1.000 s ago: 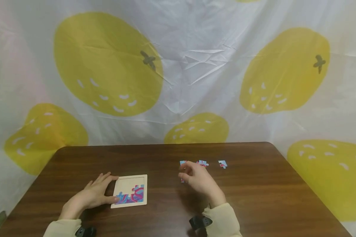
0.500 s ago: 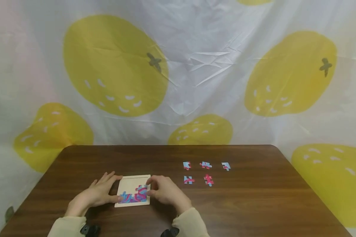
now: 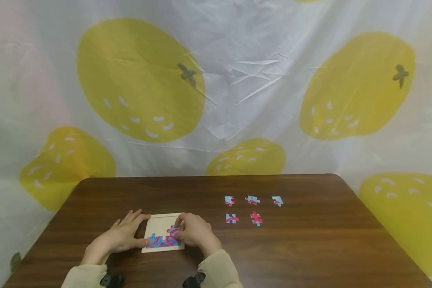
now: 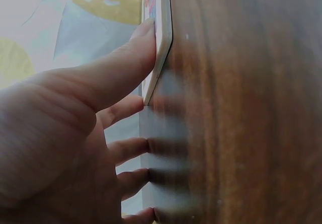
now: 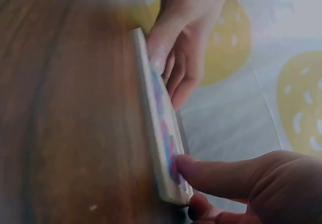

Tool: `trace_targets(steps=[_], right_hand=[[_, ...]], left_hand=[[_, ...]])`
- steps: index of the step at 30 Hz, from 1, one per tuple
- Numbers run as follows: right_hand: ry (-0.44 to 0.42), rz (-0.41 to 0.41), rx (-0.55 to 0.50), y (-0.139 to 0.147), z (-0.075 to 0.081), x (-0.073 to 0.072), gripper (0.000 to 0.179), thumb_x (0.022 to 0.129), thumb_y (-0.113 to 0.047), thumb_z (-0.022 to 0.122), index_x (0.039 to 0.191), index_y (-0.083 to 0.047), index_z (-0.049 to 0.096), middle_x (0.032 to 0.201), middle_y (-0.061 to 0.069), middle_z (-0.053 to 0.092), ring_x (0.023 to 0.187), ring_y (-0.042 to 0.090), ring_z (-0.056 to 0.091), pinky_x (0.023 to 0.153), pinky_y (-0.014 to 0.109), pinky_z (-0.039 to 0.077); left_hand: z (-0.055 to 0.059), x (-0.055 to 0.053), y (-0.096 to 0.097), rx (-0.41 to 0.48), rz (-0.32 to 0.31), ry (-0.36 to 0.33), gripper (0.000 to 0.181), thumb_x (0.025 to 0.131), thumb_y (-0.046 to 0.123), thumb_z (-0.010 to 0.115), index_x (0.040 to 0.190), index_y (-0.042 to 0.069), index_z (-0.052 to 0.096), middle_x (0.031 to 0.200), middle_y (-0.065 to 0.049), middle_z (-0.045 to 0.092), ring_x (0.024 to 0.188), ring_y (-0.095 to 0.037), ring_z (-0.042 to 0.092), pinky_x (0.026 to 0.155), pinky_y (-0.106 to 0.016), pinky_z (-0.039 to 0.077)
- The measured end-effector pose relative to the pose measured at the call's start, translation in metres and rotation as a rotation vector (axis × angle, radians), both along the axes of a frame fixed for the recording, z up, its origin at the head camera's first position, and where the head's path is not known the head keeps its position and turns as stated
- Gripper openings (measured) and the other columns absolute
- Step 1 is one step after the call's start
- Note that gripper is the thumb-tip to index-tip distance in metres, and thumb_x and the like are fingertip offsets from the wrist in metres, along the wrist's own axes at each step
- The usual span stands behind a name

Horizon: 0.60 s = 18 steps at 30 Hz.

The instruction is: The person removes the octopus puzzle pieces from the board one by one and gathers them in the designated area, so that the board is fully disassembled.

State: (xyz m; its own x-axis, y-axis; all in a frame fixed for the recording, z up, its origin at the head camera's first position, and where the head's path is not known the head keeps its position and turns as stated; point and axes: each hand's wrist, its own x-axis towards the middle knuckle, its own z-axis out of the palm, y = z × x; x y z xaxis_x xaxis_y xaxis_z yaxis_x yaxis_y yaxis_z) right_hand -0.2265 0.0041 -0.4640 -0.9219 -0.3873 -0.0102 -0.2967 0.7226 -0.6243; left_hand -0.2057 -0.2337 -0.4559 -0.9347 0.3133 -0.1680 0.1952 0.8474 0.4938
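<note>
A square wooden puzzle tray [image 3: 163, 218] lies on the table with pink, blue and purple jigsaw pieces [image 3: 159, 241] along its near side and up its right side. My left hand [image 3: 117, 238] rests at the tray's left edge, thumb on the near left corner and fingers spread on the table. At the right side my right hand [image 3: 196, 233] pinches at a jigsaw piece [image 3: 173, 231] with bent thumb and index finger, partly covering it. In the right wrist view its thumb [image 5: 211, 177] touches the pieces, with the index fingertip [image 5: 197, 204] just beyond the rim.
Several loose jigsaw pieces lie right of the tray in two rows, among them a mostly red one [image 3: 256, 218] and a light blue one [image 3: 277, 201]. Behind the brown wooden table [image 3: 302, 248] hangs a white cloth [image 3: 245, 92] with yellow fruit prints.
My right hand has come left from the loose pieces to the tray's right side, uncovering the red piece, then shifted slightly farther over the tray. My left hand keeps its place on the tray.
</note>
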Motion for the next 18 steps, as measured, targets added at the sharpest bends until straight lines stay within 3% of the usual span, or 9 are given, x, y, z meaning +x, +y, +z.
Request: trace_targets(steps=[4, 8, 12, 15, 18], right_hand=[[0.017, -0.008, 0.022, -0.004, 0.000, 0.002, 0.016, 0.081, -0.018, 0.079, 0.091, -0.017, 0.066, 0.071, -0.007, 0.051, 0.067, 0.012, 0.049, 0.061, 0.038, 0.042], [0.020, -0.006, 0.034, -0.005, -0.001, 0.003, 0.016, 0.082, -0.018, 0.078, 0.088, -0.018, 0.063, 0.074, -0.006, 0.051, 0.069, 0.013, 0.048, 0.062, 0.038, 0.042], [0.020, -0.009, 0.050, -0.004, -0.003, 0.002, 0.019, 0.083, -0.022, 0.079, 0.096, -0.019, 0.065, 0.082, -0.005, 0.058, 0.077, 0.015, 0.054, 0.067, 0.041, 0.044], [0.027, -0.009, 0.064, -0.004, -0.002, 0.001, 0.026, 0.082, -0.024, 0.079, 0.104, -0.020, 0.066, 0.088, -0.004, 0.061, 0.083, 0.016, 0.056, 0.071, 0.044, 0.046], [0.026, -0.009, 0.063, -0.004, -0.002, 0.002, 0.024, 0.082, -0.023, 0.079, 0.102, -0.020, 0.065, 0.088, -0.004, 0.058, 0.081, 0.016, 0.054, 0.070, 0.043, 0.046]], left_hand=[[0.000, 0.000, -0.002, 0.002, 0.004, 0.010, 0.082, 0.082, 0.047, 0.076, 0.143, 0.004, 0.042, 0.151, -0.036, 0.021, 0.138, -0.058, 0.010, 0.102, -0.076, 0.008], [-0.008, -0.004, -0.006, 0.014, 0.006, -0.001, 0.087, 0.081, 0.053, 0.074, 0.145, 0.005, 0.041, 0.153, -0.034, 0.018, 0.140, -0.056, 0.007, 0.103, -0.075, 0.005], [-0.012, -0.006, -0.007, 0.034, -0.002, -0.003, 0.090, 0.079, 0.057, 0.073, 0.145, 0.005, 0.040, 0.154, -0.034, 0.017, 0.140, -0.056, 0.005, 0.102, -0.076, 0.003], [-0.009, -0.005, -0.005, 0.032, -0.009, -0.005, 0.090, 0.080, 0.056, 0.073, 0.145, 0.004, 0.040, 0.152, -0.036, 0.017, 0.139, -0.058, 0.006, 0.101, -0.077, 0.004], [-0.009, -0.004, -0.005, 0.024, -0.005, -0.013, 0.088, 0.081, 0.054, 0.073, 0.146, 0.005, 0.039, 0.154, -0.034, 0.017, 0.140, -0.056, 0.005, 0.102, -0.076, 0.004]])
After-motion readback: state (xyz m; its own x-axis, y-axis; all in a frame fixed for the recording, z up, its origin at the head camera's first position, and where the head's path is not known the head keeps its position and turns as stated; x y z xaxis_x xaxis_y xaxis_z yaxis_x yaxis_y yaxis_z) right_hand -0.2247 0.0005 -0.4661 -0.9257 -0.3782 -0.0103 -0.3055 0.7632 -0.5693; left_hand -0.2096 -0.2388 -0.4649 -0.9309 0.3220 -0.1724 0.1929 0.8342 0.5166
